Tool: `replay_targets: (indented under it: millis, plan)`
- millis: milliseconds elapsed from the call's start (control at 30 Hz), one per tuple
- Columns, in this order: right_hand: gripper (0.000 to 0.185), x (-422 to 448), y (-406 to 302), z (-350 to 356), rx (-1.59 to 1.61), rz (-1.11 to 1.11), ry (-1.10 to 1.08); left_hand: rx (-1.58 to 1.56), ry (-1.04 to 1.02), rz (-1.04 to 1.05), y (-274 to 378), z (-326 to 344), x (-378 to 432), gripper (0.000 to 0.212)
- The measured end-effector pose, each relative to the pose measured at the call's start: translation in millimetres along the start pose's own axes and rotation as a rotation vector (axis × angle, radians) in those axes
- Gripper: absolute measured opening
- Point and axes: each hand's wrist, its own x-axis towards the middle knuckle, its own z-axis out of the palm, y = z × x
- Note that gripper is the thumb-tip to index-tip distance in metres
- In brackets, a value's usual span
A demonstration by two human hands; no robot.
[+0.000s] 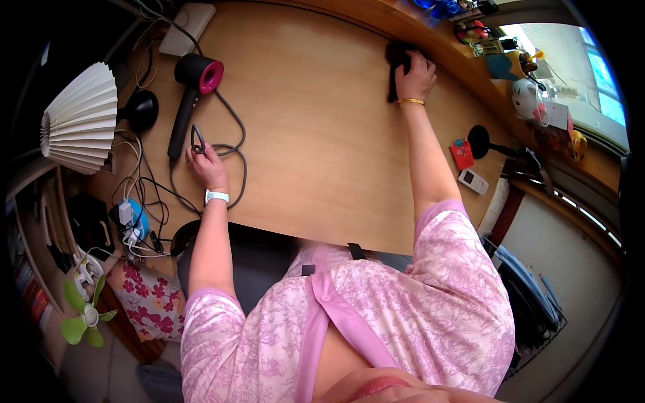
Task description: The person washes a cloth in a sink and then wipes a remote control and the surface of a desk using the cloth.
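My left hand (205, 163) is at the left of the wooden desk (312, 126), its fingers closed on a loop of grey cord (198, 138). Just above it lies a hair dryer (192, 75) with a dark body, a pink ring and a long dark handle; more of the grey cord curls on the desk beside it. At the desk's far right edge, my right hand (417, 75) rests on a dark, fuzzy-looking item (393, 75). My fingers hide part of that item, and I cannot tell what it is or whether they grip it.
A pleated white lampshade (83, 121), a white flat box (187, 30) and a blue power strip (137, 219) with tangled cables stand left. On the right are a red packet (461, 153), a white remote control (473, 181) and a black round stand (478, 141). Figurines line the window ledge.
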Motion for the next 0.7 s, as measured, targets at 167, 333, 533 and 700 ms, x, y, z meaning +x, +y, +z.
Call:
replay_targets:
  millis: [167, 333, 533, 700]
  plan:
    - [0.033, 1, -3, 0, 0.015, 0.000, 0.002, -0.011, -0.011, -0.022, 1, -1, 0, 0.014]
    - [0.031, 2, -7, 9, 0.013, -0.062, 0.003, -0.013, -0.051, -0.038, 4, -5, 0, 0.014]
    - [0.033, 19, -73, 41, 0.073, -0.178, -0.090, -0.053, -0.053, -0.019, 4, -8, 2, 0.014]
    - [0.031, 38, -98, 41, 0.064, -0.336, -0.105, -0.073, -0.011, 0.009, 0, -5, 5, 0.014]
